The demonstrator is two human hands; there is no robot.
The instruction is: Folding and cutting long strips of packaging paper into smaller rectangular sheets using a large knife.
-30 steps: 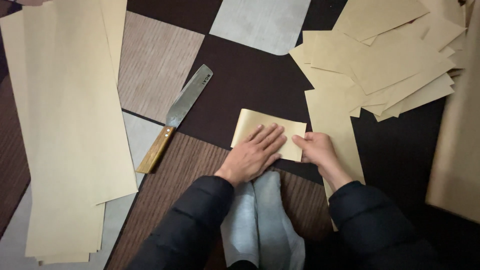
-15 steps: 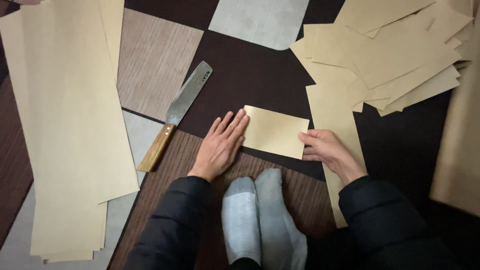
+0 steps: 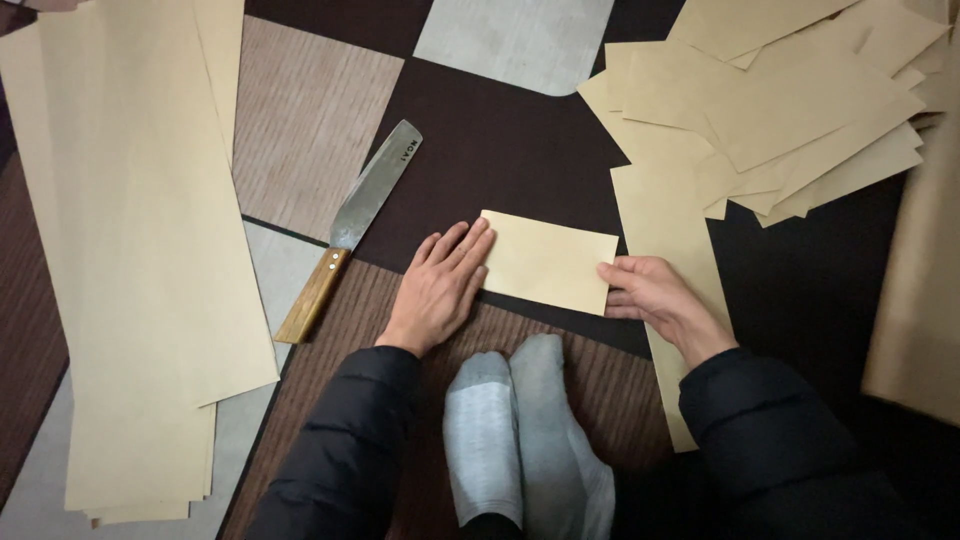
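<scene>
Two feet in grey socks [image 3: 520, 430] sit closest, toes pointing away on the patchwork mat [image 3: 480, 140], with dark sleeves on either side. Just beyond the toes lies a small folded sheet of tan paper [image 3: 548, 262], flat on the mat, its long axis running left to right and tilted slightly, the right end a little nearer.

Each hand has one short end. The left hand [image 3: 440, 285] lies flat and spread, palm down, fingertips resting on the paper's left edge and closed around nothing. The right hand [image 3: 650, 295] touches the right end, fingers loosely curled at the edge; whether it pinches the paper or merely presses it I cannot tell. Neither hand is clearly nearer: the paper lies directly between them.

Farther left, a broad knife with a wooden handle [image 3: 350, 225] lies untouched, near the left hand. Long tan strips [image 3: 130, 260] stack at far left; a loose pile of cut sheets [image 3: 780, 110] spreads at far right.
</scene>
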